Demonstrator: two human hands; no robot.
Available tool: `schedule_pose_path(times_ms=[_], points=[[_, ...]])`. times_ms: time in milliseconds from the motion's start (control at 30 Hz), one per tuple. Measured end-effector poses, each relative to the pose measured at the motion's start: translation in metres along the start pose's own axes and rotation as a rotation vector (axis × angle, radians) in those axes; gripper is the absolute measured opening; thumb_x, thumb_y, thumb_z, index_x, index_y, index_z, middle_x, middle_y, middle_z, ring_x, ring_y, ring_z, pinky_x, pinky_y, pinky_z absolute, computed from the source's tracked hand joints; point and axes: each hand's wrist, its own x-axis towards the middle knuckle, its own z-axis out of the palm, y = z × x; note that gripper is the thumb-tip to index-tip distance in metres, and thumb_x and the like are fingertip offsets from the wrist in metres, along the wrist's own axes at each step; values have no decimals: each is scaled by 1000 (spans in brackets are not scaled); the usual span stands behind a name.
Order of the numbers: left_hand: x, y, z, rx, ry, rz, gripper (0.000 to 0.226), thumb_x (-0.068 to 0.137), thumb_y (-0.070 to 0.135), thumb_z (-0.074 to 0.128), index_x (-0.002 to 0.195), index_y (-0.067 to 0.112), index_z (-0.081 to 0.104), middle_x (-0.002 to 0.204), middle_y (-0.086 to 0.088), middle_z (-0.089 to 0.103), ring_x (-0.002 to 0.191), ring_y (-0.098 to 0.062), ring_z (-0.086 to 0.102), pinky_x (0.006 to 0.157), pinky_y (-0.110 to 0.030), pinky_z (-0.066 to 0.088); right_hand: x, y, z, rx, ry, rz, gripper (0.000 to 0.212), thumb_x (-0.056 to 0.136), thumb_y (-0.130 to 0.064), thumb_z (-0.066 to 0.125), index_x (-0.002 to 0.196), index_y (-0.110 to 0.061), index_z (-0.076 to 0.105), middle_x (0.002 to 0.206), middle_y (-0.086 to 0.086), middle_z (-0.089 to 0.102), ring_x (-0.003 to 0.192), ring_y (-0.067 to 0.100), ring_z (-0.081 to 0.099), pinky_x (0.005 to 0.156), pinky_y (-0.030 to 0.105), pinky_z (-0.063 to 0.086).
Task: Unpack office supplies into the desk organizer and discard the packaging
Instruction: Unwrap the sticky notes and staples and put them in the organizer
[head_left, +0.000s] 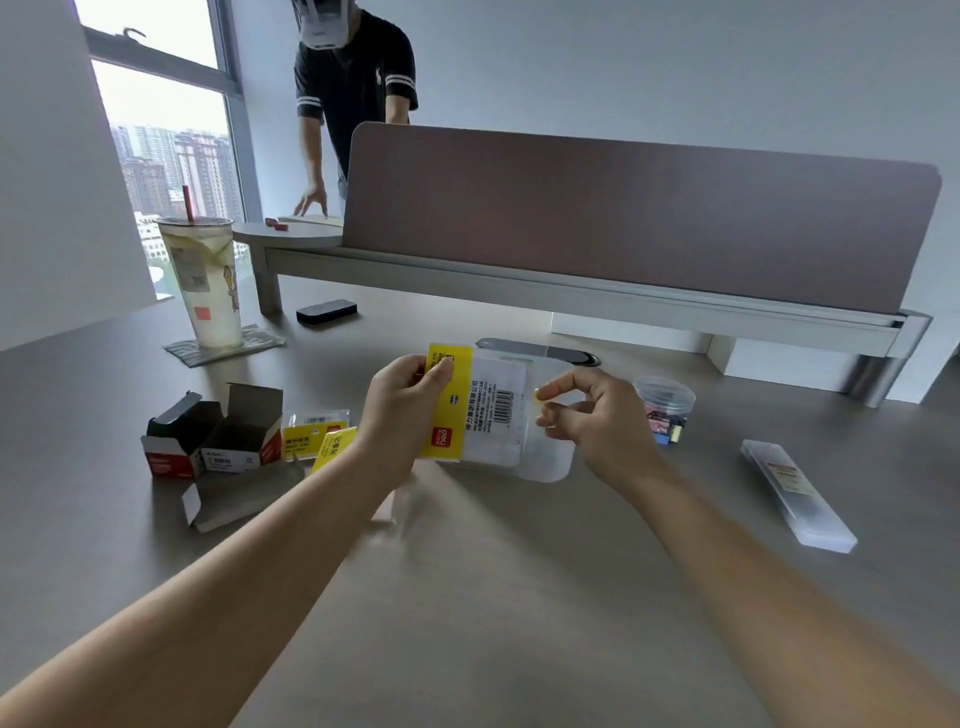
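Observation:
I hold a clear plastic packet with a yellow and white label (488, 415) above the desk. My left hand (400, 410) grips its yellow end, thumb on the front. My right hand (587, 415) pinches the clear flap at the packet's other end with thumb and fingertips. Two more yellow-labelled packets (314, 434) lie on the desk to the left. Beside them stand opened small cardboard boxes (218, 434) and a flattened box (228, 499). A clear round tub of coloured clips (665, 410) sits behind my right hand. No desk organizer is in view.
A long frosted plastic case (797, 499) lies at the right. A drink cup with a red straw (205, 280) stands on a mat at the back left, near a black eraser (327, 312). A brown divider panel (639, 223) crosses the back; a person stands behind it.

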Motion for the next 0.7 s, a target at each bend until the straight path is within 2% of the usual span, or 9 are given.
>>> schedule_pose_path(times_ms=[100, 200, 300, 433, 533, 700], points=[[11, 8, -1, -49, -15, 9, 21, 90, 17, 47, 71, 10, 52, 80, -13, 58, 74, -28, 56, 73, -45, 50, 14, -4, -1, 50, -36, 13, 15, 83, -14, 57, 71, -23, 63, 84, 2, 62, 70, 13, 61, 74, 32, 54], [22, 12, -2, -96, -42, 20, 20, 91, 16, 46, 72, 10, 51, 76, -10, 57, 68, -24, 55, 65, -36, 49, 31, -9, 1, 153, -86, 80, 16, 83, -24, 58, 69, -26, 64, 74, -6, 63, 71, 7, 59, 66, 20, 54], [32, 14, -3, -85, -70, 18, 19, 91, 16, 45, 74, 11, 51, 77, -8, 59, 69, -23, 58, 65, -36, 51, 45, -11, 5, 179, -106, 112, 13, 82, -26, 59, 70, -24, 64, 74, -5, 63, 72, 6, 58, 61, 14, 51], [46, 14, -3, -61, -85, 20, 20, 91, 16, 44, 73, 12, 50, 78, -7, 60, 71, -22, 59, 64, -36, 51, 60, -11, 11, 234, -113, 160, 9, 81, -22, 61, 78, -14, 65, 83, 0, 65, 81, 14, 57, 71, 24, 48], [55, 13, -3, -39, -94, 18, 18, 91, 17, 45, 74, 14, 52, 82, -8, 60, 75, -24, 59, 67, -39, 51, 70, -9, 16, 272, -59, 199, 9, 78, -19, 64, 77, -11, 64, 83, 3, 64, 84, 18, 55, 82, 33, 46], [68, 11, -1, -64, -91, 17, 18, 91, 17, 45, 75, 13, 52, 90, -15, 59, 81, -28, 59, 73, -44, 51, 84, -6, 18, 352, -38, 239, 8, 77, -17, 63, 70, -13, 61, 79, 2, 62, 80, 15, 54, 80, 30, 44]])
